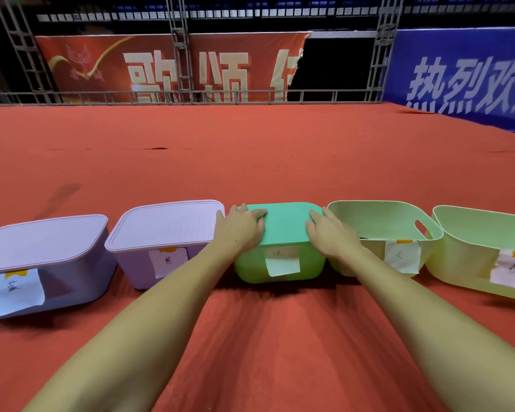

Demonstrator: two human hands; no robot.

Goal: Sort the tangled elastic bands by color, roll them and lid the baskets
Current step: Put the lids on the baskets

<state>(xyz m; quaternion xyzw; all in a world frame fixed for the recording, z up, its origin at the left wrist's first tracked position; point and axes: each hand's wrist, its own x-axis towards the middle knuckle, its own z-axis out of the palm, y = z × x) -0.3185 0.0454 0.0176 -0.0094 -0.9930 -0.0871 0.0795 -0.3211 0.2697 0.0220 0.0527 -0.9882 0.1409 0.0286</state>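
Five labelled baskets stand in a row on the red cloth. The green basket (250, 270) in the middle carries a teal lid (286, 223). My left hand (241, 226) presses on the lid's left edge and my right hand (329, 233) presses on its right edge, fingers laid flat. The blue basket (81, 281) at far left and the purple basket (137, 272) beside it both wear lilac lids. Two pale yellow-green baskets, the nearer one (369, 215) and the far-right one (464, 263), stand without lids. No elastic bands show.
Red cloth (250, 337) covers the table in front of and behind the baskets. Each basket has a paper label taped on its front. Metal truss (180, 55) and red and blue banners stand beyond the far edge.
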